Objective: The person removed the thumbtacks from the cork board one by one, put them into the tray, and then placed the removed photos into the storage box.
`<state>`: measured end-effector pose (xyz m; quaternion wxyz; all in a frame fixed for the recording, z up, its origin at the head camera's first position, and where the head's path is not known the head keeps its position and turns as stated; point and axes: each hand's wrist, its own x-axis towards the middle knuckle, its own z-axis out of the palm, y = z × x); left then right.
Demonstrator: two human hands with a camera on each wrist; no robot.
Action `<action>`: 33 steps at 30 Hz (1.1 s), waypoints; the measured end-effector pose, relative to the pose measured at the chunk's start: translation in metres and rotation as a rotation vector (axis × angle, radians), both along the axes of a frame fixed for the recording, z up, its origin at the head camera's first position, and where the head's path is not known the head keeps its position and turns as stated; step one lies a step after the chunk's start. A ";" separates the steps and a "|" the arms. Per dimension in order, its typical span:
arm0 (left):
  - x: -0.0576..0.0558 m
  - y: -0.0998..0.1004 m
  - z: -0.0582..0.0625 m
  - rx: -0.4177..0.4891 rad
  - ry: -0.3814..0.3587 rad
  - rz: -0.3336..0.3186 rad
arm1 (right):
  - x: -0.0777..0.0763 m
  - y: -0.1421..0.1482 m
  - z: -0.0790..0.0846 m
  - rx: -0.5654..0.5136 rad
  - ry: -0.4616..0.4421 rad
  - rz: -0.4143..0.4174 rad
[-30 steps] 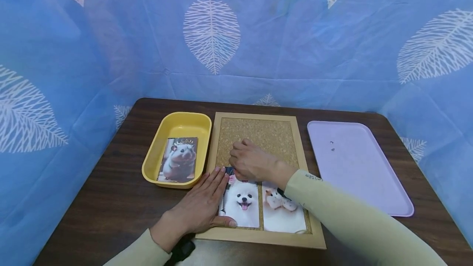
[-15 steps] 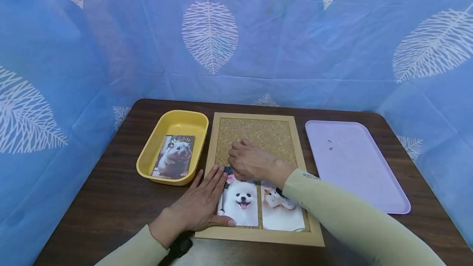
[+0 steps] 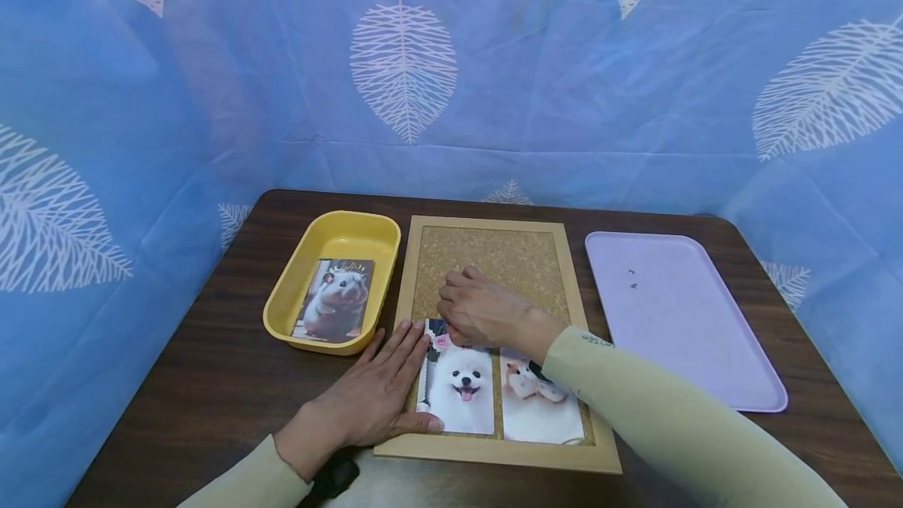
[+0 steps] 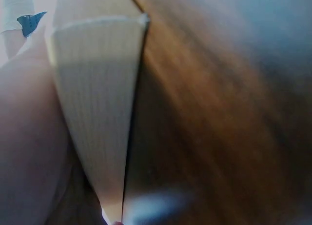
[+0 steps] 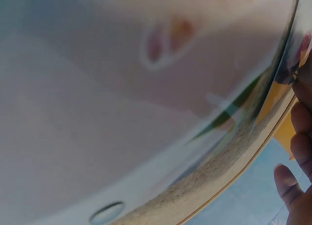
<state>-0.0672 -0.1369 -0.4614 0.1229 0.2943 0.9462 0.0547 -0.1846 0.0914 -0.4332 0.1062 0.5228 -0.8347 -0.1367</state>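
In the head view, a cork board (image 3: 494,245) with a light wooden frame lies centrally on the table. A white dog photo (image 3: 462,390) and a hamster photo (image 3: 539,414) lie side by side on its near half. My left hand (image 3: 374,398) rests spread along the board's left side, thumb by the dog photo's lower-left corner. Bent over the dog photo's top edge, my right hand (image 3: 487,308) has curled fingers. In the right wrist view, a tiny glint shows at its fingertips (image 5: 301,91); what they pinch I cannot tell. The left wrist view shows the frame's edge (image 4: 97,88).
A yellow bin (image 3: 271,312) holding a photo of a crowned hamster (image 3: 335,300) stands left of the board, close to my left fingers. On the right lies a lilac tray (image 3: 687,320) with two tiny shiny pieces (image 3: 632,279). A blue leaf-patterned curtain (image 3: 550,100) surrounds the table.
My left hand has slid slightly left, uncovering the dog photo's upper-left corner. The yellow bin has shifted a little left. My right hand stays in the same place.
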 end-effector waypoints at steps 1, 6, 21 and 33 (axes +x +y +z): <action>0.000 0.000 0.000 -0.002 -0.001 0.001 | 0.000 0.000 0.000 -0.002 0.002 0.003; -0.001 0.001 0.000 -0.012 -0.003 0.007 | -0.001 0.000 0.001 -0.002 0.003 0.010; -0.005 0.001 0.003 -0.024 0.066 -0.052 | 0.000 -0.001 0.003 -0.003 0.005 0.014; -0.010 0.004 0.010 0.000 0.039 -0.063 | -0.001 -0.001 0.002 -0.005 0.002 0.009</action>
